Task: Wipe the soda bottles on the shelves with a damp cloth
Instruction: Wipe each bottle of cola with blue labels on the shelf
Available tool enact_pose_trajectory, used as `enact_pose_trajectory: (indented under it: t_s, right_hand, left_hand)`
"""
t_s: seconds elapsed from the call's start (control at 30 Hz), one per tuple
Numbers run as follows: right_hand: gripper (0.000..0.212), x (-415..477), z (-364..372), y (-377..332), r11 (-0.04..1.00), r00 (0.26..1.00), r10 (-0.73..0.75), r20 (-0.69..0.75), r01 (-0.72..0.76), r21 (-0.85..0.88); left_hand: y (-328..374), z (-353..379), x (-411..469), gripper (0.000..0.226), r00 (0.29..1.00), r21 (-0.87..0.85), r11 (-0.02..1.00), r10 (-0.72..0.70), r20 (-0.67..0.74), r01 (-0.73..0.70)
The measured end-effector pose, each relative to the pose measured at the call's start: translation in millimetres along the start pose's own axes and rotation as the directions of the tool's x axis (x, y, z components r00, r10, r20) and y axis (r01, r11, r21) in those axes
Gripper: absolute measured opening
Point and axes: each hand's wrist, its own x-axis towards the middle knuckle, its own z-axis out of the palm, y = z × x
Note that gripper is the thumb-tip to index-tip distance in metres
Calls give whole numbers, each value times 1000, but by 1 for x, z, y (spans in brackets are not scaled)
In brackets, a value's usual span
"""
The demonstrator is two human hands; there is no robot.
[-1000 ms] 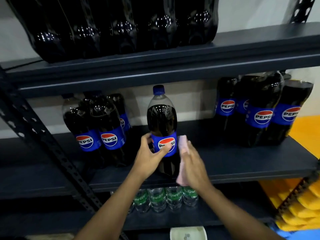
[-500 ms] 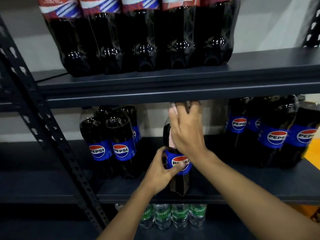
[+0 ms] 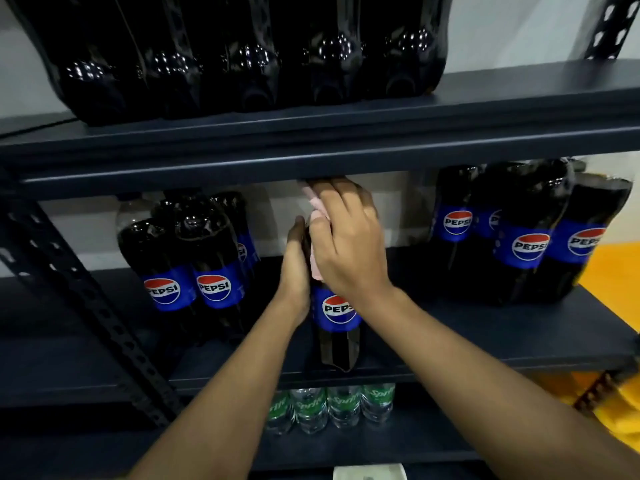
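Head view: at the centre of the frame, a single Pepsi bottle [image 3: 337, 317] stands upright near the front edge of the middle shelf [image 3: 485, 341], its blue label facing the camera. The left hand [image 3: 296, 268] comes in from 7 o'clock and grips the bottle's left side above the label, fingers curled round it and out of sight behind. The right hand [image 3: 346, 244] comes in from 4 o'clock and covers the bottle's upper part, its fingers bent over a pink cloth [image 3: 317, 216] and holding it against the bottle. The cloth shows between the two hands and pokes out above the right hand's knuckles, just under the lip of the upper shelf [image 3: 346, 147]. The bottle's cap is hidden by hand and cloth.

At 9 o'clock, a cluster of Pepsi bottles [image 3: 207, 271] stands on the same shelf, near the held bottle but apart from it. At 3 o'clock, a wrapped pack of Pepsi bottles [image 3: 526, 237] leans slightly, also apart from it. At 12 o'clock, a row of dark bottles [image 3: 242, 57] fills the upper shelf, only their lower halves in view. At 6 o'clock, on the shelf below, four Sprite bottles [image 3: 329, 407] stand side by side. A slotted upright [image 3: 86, 299] runs diagonally from 9 toward 7 o'clock. Something yellow [image 3: 616, 410] shows at 4 o'clock; it is too blurred to identify.
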Motion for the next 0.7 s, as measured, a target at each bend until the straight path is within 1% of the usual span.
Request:
enact_pose_trajectory:
  t_s: [0.07, 0.13, 0.2, 0.27, 0.33, 0.4, 0.5, 0.6, 0.63, 0.7]
  right_hand:
    - [43, -15, 9, 6, 999, 994, 26, -108, -31, -39]
    - [47, -37, 19, 12, 998, 976, 54, -211, -58, -10]
    - [51, -68, 31, 19, 996, 964, 86, -250, -79, 38]
    - [57, -101, 42, 26, 990, 965, 134, -227, -122, 65]
    - [61, -130, 46, 34, 951, 944, 300, -139, -285, 119]
    - [58, -156, 47, 42, 879, 890, 455, -39, -441, 180]
    - [55, -182, 46, 52, 761, 803, 594, 41, -578, 293]
    - [51, -181, 44, 48, 694, 755, 648, 100, -639, 331]
    - [49, -174, 42, 45, 681, 749, 655, 102, -644, 349]
    - [47, -150, 36, 39, 684, 761, 645, 71, -616, 391]
  left_hand:
    - [-8, 11, 7, 57, 998, -86, 994, 62, -16, -63]
    - [-12, 14, 9, 62, 998, -179, 982, 47, -47, -55]
    - [-15, 16, 10, 65, 998, -242, 969, 31, -48, -42]
    - [-15, 18, 10, 66, 997, -254, 967, 13, -70, -30]
    - [-17, 18, 7, 64, 996, -243, 970, -8, -93, -15]
    - [-20, 16, 7, 67, 996, -213, 977, -18, -87, -1]
    - [-20, 13, 8, 62, 994, -203, 979, -37, -99, 16]
    - [-23, 10, 12, 53, 995, -212, 977, -24, -99, 3]
    - [-23, 9, 13, 51, 996, -216, 976, -19, -89, -1]
    - [-24, 9, 13, 51, 998, -210, 978, -27, -60, 14]
